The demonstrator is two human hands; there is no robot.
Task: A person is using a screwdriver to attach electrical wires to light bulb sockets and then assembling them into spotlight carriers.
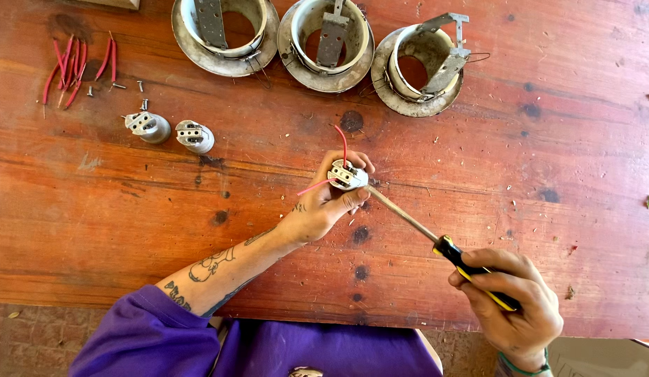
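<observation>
**Third lamp socket under the screwdriver, two already set aside**

Head view: the left hand point(324, 206) is closed around a white ceramic lamp socket point(347, 175), fingers wrapped behind it and thumb at its side, holding it just above the wooden table point(548, 160) near the middle. Two red wires point(342, 143) stick out of the socket, one upward and one to the left. The right hand point(509, 304) is clenched on the black-and-yellow handle of a screwdriver point(436, 241), whose shaft runs up and left so that its tip meets the socket's terminal face.

Two more sockets point(169, 130) of the same kind lie side by side well to the left, with no wires showing. Beyond them sit a bunch of loose red wire pieces point(71, 68) and a few small screws point(122, 86). Three round metal lamp housings point(324, 43) stand in a row along the far edge, each empty at its centre.

Judging by this layout, two sockets appear finished and the held one, wires attached, is the last in hand.
</observation>
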